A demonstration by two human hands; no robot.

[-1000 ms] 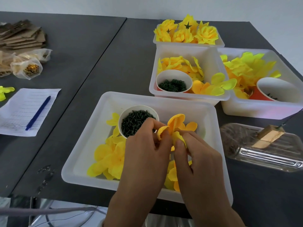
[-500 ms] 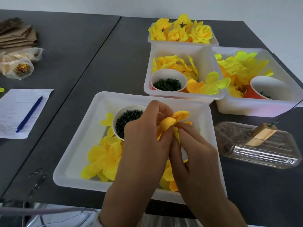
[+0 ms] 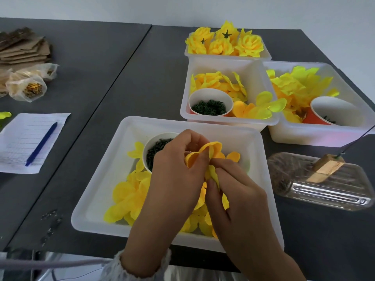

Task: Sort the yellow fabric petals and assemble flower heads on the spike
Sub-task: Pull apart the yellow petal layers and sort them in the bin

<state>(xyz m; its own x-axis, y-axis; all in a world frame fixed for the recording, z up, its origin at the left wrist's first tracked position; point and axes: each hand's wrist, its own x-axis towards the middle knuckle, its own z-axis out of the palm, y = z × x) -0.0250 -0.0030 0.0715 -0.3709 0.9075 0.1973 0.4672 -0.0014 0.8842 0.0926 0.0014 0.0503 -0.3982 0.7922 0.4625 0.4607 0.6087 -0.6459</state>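
Low in the middle of the frame, the left hand [image 3: 178, 169] and right hand [image 3: 233, 195] meet over the near tray [image 3: 97, 201], both pinching one yellow petal piece [image 3: 205, 157] between curled fingertips; the left holds its upper folds, the right its lower lobe. The fabric looks very light and floppy (it curls over the fingers), so it will likely crumple instead of resisting, and a gentle pinch near the centre hole seems the best hold; layers may cling together and need peeling apart. More loose petals [image 3: 125, 199] lie in the tray's lower left, beside a paper cup [image 3: 150, 147] of small dark parts, partly hidden by the left hand.

To the right of centre, a clear plastic tray [image 3: 324, 191] carries a wooden block [image 3: 326, 167] with the thin spike [image 3: 357, 140] slanting up toward the frame's right edge. Its point is a hazard for fingers, and the route there crosses the tray's raised rim. Higher up, two bins [image 3: 229, 120] of petals crowd together, with finished flowers [image 3: 225, 42] behind them. The bare dark table [image 3: 121, 82] at upper left offers open room.
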